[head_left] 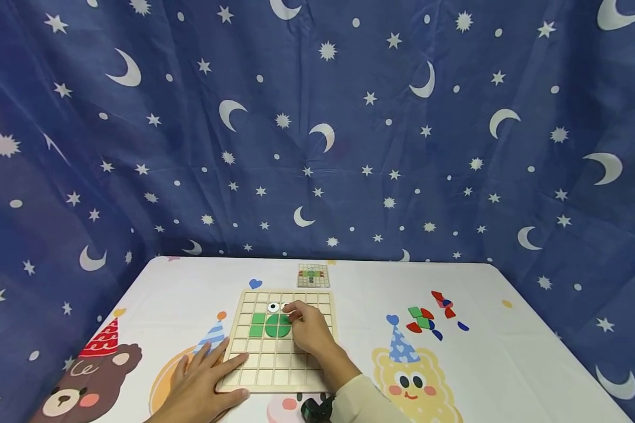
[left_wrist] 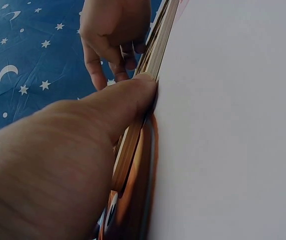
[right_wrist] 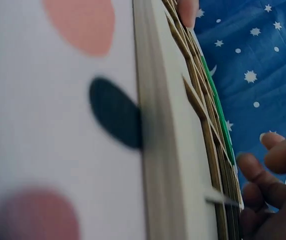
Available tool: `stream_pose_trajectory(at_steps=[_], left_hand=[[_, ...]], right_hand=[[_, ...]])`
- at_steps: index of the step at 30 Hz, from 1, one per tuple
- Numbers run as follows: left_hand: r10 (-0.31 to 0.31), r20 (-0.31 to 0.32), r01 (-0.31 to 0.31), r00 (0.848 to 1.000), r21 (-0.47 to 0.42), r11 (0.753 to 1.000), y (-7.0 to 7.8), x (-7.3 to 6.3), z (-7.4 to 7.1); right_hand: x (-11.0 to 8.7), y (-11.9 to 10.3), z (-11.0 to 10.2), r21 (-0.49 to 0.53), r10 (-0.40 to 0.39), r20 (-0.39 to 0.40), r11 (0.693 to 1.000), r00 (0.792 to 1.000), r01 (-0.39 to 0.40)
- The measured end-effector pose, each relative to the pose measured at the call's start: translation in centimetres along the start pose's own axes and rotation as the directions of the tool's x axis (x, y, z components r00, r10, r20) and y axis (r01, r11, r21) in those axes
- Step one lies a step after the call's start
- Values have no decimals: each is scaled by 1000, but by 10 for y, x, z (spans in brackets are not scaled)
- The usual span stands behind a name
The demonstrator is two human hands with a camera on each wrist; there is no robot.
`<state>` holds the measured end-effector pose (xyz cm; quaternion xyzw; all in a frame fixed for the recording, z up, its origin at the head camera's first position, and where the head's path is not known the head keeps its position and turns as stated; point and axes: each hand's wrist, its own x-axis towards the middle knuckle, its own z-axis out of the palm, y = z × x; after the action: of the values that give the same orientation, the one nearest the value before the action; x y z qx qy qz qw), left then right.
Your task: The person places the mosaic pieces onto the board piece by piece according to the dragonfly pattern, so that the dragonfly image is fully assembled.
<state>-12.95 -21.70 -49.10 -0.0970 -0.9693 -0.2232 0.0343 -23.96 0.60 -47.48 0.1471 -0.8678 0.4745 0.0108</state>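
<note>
A wooden grid board (head_left: 264, 376) lies on the table, with my left hand (head_left: 203, 382) resting at its front left corner, fingers spread. In the left wrist view the thumb (left_wrist: 127, 100) lies along the board's edge. My right hand (head_left: 312, 332) reaches over the board, its fingertips right at a white eye piece (head_left: 285, 306) and partly covering it. Another eye piece (head_left: 273, 306) sits to its left. Below them, green quarter pieces (head_left: 271, 331) form a round shape, beside green squares (head_left: 257, 318). The right hand's fingers look loosely bent in the right wrist view.
A small picture card (head_left: 313, 282) lies behind the board, showing a coloured figure on a grid. To the right are loose red pieces (head_left: 437, 295), green pieces (head_left: 423, 323) and blue pieces (head_left: 463, 325). A starry blue curtain (head_left: 349, 147) hangs behind the table with its cartoon-printed cloth (head_left: 360, 282).
</note>
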Motion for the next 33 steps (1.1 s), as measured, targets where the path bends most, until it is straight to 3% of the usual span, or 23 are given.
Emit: stream_pose_trajectory(at_steps=[6, 14, 20, 26, 33], left_hand=[[0, 6, 0, 1000, 3, 1000, -1, -1, -2], [-4, 13, 4, 1000, 1, 1000, 0, 0, -2], [-9, -1, 9, 1000, 0, 1000, -1, 0, 1], [-15, -10, 15, 1000, -11, 1000, -2, -1, 1], [-11, -8, 11, 1000, -19, 1000, -1, 0, 1]], right_hand=[[-5, -1, -12, 61, 33, 31, 998, 999, -35], [-5, 7, -13, 17, 0, 82, 1000, 997, -1], [-8, 4, -25, 79, -22, 74, 997, 997, 16], [-14, -13, -67, 132, -157, 7, 979, 988, 155], [-33, -34, -136, 91, -314, -100, 942, 944, 323]])
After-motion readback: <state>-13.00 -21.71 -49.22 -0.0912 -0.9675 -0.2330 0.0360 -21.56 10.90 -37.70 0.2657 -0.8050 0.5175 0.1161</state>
